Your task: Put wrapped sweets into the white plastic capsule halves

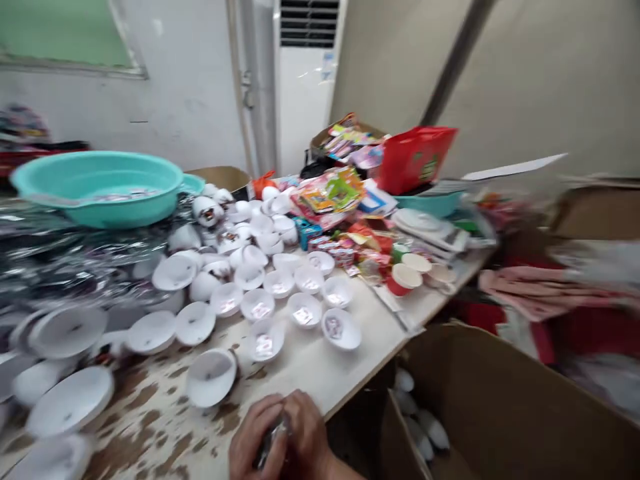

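My left hand (253, 437) and my right hand (307, 430) are pressed together at the bottom edge of the view, over the near edge of the worn table (310, 373). Both close around a small dark, shiny thing (270, 443) that is mostly hidden between the palms. Just beyond the hands lie several open white half-shells (211, 377), hollow side up, some with a small packet inside (263, 343). The picture is blurred by motion.
A teal basin (100, 183) rests on shiny plastic bags at the left. Colourful packets (333, 190), a red bag (415, 157) and small red cups (403, 279) crowd the table's far end. An open cardboard box (480, 407) with white shells inside stands at the lower right.
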Demonstrator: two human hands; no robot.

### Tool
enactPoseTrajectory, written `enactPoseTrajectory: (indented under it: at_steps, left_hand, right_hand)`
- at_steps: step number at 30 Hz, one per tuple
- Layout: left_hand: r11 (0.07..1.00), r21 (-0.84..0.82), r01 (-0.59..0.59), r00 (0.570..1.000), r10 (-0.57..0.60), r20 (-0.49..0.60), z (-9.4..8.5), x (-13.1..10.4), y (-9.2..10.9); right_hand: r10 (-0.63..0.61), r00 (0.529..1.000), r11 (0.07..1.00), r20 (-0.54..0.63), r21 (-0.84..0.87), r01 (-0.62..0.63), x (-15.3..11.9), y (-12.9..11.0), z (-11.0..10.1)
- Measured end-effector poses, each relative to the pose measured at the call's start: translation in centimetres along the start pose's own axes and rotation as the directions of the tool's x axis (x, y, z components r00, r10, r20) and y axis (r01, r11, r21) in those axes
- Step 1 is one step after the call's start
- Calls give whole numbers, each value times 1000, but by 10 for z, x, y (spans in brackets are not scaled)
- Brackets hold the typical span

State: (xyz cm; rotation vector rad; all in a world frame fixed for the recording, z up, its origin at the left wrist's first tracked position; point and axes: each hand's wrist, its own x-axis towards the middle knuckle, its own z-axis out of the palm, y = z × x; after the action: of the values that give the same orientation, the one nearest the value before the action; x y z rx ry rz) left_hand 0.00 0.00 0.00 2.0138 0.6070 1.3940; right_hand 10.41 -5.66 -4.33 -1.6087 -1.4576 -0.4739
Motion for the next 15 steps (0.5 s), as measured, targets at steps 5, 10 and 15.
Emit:
enactPoseTrajectory:
  at_steps: [5,10,15]
  left_hand:
    - [992,-23,-124,990,125,57,-7,7,2]
    - [992,-55,-113,990,117,73,-7,12,10]
    - [994,-87,-60,991,69,112,-9,11,9]
  right_hand:
    - [-1,998,995,55,105,-4,-3,1,4]
    - [-2,998,995,57,95,-3,-2,1,2]
    - [2,998,996,63,91,-8,-4,2,3]
